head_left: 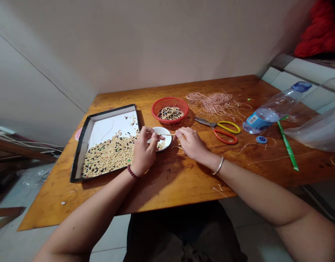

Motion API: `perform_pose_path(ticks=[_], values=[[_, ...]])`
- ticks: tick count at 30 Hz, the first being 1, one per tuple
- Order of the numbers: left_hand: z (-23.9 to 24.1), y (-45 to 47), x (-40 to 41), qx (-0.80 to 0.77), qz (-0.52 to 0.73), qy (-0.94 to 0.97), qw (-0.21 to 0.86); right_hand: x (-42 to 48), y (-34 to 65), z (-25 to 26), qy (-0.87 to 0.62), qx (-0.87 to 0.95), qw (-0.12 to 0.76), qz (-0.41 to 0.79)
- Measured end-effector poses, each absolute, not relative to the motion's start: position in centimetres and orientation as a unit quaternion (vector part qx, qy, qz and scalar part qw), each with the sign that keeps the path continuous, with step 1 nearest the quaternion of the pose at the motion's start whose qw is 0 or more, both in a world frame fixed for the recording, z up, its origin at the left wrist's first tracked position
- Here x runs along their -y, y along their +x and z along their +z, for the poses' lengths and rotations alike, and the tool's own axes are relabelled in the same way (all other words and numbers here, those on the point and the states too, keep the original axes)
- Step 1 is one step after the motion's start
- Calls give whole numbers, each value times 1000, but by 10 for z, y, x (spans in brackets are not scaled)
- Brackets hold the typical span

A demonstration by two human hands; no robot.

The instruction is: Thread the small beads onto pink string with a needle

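Observation:
Between my two hands runs a string of pale beads point(170, 135), stretched level above a small white dish point(165, 142). My left hand point(146, 149) pinches its left end, where a thin dark length like a needle or bare cord shows. Fingers of my right hand point(189, 141) are closed on the right end, and a beaded tail curls onto the table below them. Some beads lie in the dish, partly hidden by my left hand. Left of that hand is a black-rimmed tray point(87, 131) holding a mass of cream and dark beads point(110, 156).
A red basket point(155, 109) with bead strings stands behind the dish. Scissors point(218, 127) with red and yellow handles, tangled pink cord point(213, 103), a water bottle point(268, 112), a blue cap point(261, 139) and a green strip point(288, 149) lie to the right on the wooden table point(167, 189).

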State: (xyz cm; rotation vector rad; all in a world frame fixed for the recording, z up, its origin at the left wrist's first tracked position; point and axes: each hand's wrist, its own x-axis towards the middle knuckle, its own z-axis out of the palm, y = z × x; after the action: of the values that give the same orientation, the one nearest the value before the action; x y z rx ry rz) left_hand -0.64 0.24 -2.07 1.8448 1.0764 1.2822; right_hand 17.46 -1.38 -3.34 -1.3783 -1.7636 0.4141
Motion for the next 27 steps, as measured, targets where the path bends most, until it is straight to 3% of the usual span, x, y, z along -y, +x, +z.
perform_pose_path(ticks=[4,11,27], values=[[-20,-7,-3,-415,492,697,316,15,177,-34,-589,690,388,160],[-21,-7,-4,-410,491,698,321,11,176,-32,-507,694,458,228],[-19,-7,-3,-418,491,697,314,10,174,-38,-490,697,476,219]])
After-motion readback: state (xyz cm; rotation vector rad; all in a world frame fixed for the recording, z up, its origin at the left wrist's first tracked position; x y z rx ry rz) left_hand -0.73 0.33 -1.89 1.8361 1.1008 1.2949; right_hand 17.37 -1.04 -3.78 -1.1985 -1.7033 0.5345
